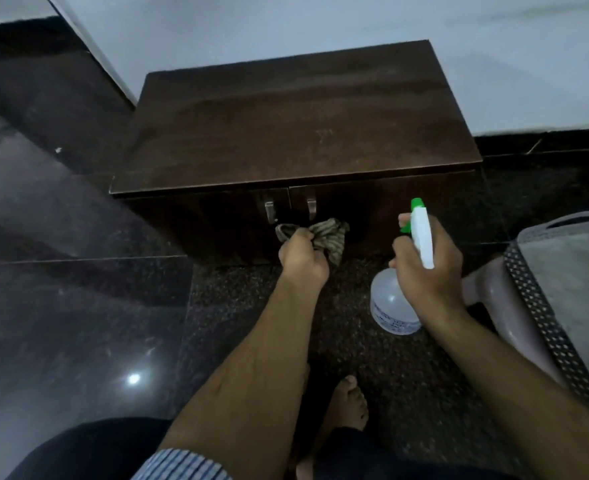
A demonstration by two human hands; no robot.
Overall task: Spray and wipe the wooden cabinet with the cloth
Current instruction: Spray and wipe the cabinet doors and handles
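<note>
A pale wall (320, 22) with a black skirting band (545, 136) rises beyond the fingers (301, 235). Dark polished stone floor (61, 306) spreads to their left, mirroring one bright glare (134, 378); a perforated plastic basket (545, 327) stands to their right.

Both forearms are being stretched forward and down; the left grip (303, 259) is being clenched around the cloth (327, 237), the right grip (424, 273) wrapped around the spray bottle (391, 303).

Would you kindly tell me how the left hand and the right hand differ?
The left hand grips a bunched striped cloth, the right hand a green-tipped spray bottle. The left hand sits below the door handles; the right hand is off to their right. Both are curled round something in front of the wooden cabinet.
</note>
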